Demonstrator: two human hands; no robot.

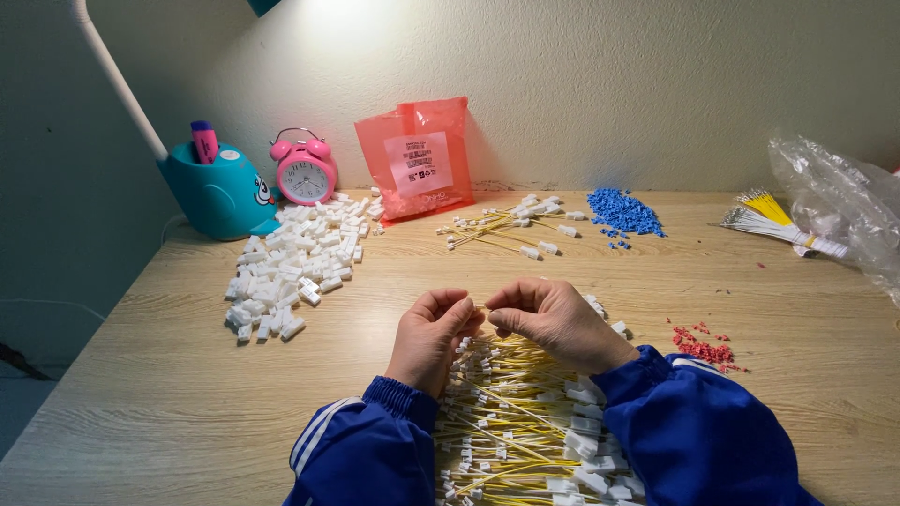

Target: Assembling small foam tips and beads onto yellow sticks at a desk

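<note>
My left hand (431, 335) and my right hand (553, 323) meet at the fingertips above a heap of yellow wires with white connectors (516, 422) on the wooden table (169, 375). Both pinch one small yellow wire piece between thumb and fingers; the part itself is mostly hidden by the fingers. Both arms wear blue sleeves with white stripes.
A pile of loose white connectors (291, 267) lies at the left. Further back are a smaller bunch of wired connectors (511, 225), blue beads (623, 211), red beads (703, 349), a pink bag (417, 159), a pink alarm clock (304, 169), a teal lamp base (216, 192), and a clear plastic bag with wire bundles (825, 215).
</note>
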